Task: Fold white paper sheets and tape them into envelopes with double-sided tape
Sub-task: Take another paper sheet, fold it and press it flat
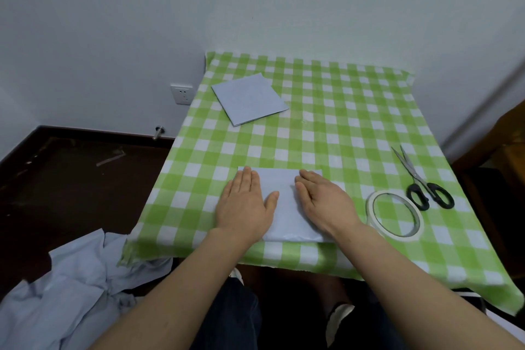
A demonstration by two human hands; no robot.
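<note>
green-checked tablecloth [326, 122] against white wall. left hand [244, 202] and right hand [324, 202] lay flat, open, gripping nothing, pressing folded paper sheet [287, 216] at near edge. risk: uneven pressure would skew crease. tape roll [395, 214] beside.

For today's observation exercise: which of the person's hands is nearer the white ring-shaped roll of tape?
Right. The right hand lies just left of the white ring-shaped roll of tape; the left hand lies further left.

You're in a home room, probably a bedroom corner: small table under a green checked cloth [341, 122], white wall with socket [181, 94], dark floor [71, 167], crumpled clothing [71, 293] dumped there.
</note>
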